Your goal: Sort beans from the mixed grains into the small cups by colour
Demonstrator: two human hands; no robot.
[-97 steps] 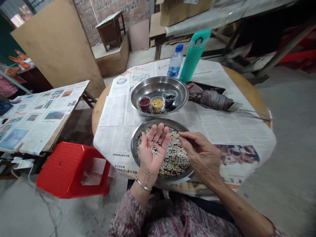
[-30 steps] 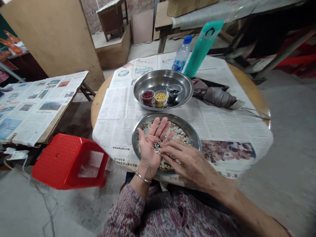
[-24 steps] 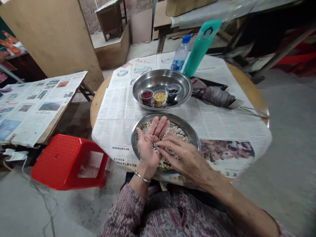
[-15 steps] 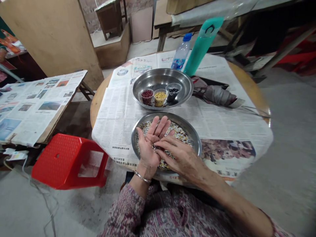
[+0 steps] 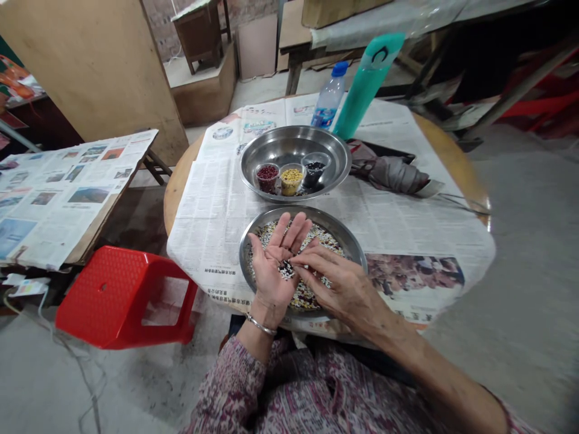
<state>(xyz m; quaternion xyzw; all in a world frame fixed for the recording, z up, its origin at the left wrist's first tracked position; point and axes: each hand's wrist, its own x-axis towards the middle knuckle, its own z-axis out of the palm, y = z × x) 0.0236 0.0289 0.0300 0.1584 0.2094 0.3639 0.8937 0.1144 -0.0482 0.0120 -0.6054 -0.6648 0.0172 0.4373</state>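
Note:
My left hand is held palm up, fingers stretched out, over the front metal basin. In its palm lies a small pile of black beans and white grains. My right hand reaches over from the right, thumb and forefinger pinched together at the pile's edge; what is between them is too small to make out. Mixed white, yellow and dark grains cover the front basin's bottom. In the rear basin stand three clear cups, holding red beans, yellow beans and black beans.
Newspaper covers the round table. Behind the basins stand a water bottle and a teal bottle-like container, with a folded grey umbrella to the right. A red stool is at the left.
My right hand's fingertips have drawn slightly back to the right, so the pile in my left palm shows more. My left hand stays nearly still.

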